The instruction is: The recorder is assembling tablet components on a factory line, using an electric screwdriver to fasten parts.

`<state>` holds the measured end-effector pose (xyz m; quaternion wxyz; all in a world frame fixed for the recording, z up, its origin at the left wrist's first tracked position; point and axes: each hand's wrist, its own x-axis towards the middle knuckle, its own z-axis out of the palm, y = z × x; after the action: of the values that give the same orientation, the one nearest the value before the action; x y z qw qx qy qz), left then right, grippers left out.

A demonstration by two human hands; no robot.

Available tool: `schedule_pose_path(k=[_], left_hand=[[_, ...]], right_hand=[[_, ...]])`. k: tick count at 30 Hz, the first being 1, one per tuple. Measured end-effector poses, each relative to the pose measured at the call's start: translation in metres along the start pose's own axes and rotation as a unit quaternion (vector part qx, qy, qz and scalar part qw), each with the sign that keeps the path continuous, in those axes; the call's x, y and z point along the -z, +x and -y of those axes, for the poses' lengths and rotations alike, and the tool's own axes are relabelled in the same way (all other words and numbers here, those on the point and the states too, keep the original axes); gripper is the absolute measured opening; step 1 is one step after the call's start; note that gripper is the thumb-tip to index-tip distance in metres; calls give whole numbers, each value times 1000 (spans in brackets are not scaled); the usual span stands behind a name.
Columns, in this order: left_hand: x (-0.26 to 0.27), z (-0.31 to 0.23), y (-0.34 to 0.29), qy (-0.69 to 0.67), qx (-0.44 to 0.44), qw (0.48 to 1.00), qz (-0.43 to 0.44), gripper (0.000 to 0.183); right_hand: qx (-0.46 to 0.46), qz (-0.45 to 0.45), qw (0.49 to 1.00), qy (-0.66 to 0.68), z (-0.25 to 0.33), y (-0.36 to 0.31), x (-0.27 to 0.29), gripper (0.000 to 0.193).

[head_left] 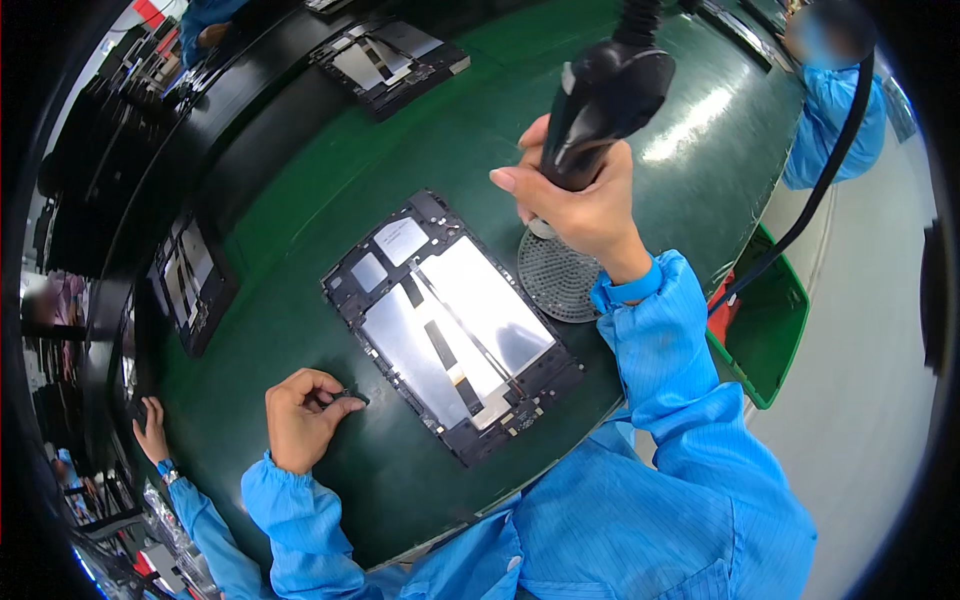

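An opened tablet lies tilted on the green bench, its inside up: silver battery plates, dark flex strips and a black frame. Beyond its right side, my right hand is raised and wrapped round the grip of a black handheld tool; a ribbed black hose or coiled cord runs up from it. Under that wrist sits a grey round perforated disc, partly covered by the hand. To the left of the tablet's near end, my left hand pinches a small black piece, too small to name, close to the bench top.
Similar opened devices lie at the far bench edge and the left. A green bin with something red stands right of the bench, near a thick black cable. Another person's hand rests at the left; a blue-sleeved person is far right.
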<state>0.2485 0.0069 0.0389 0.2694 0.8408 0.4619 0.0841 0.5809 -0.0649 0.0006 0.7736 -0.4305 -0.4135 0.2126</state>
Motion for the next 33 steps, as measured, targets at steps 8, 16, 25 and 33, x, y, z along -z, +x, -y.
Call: schedule_pose_path(k=[8,16,25,33], left_hand=[[3,6,18,-76,-6,990,120,21],[-3,15,5,-88,-100,991,32,12],[0,64,-30,39,-139,924,-353,15],[9,72,-45,43,-131,901,-412,17]], right_hand=[[55,0,998,34,43,-7,-20,36],[47,218,974,32,55,-11,-107,38],[19,247,966,78,27,-14,-167,31],[10,257,964,66,21,-15,-171,30]])
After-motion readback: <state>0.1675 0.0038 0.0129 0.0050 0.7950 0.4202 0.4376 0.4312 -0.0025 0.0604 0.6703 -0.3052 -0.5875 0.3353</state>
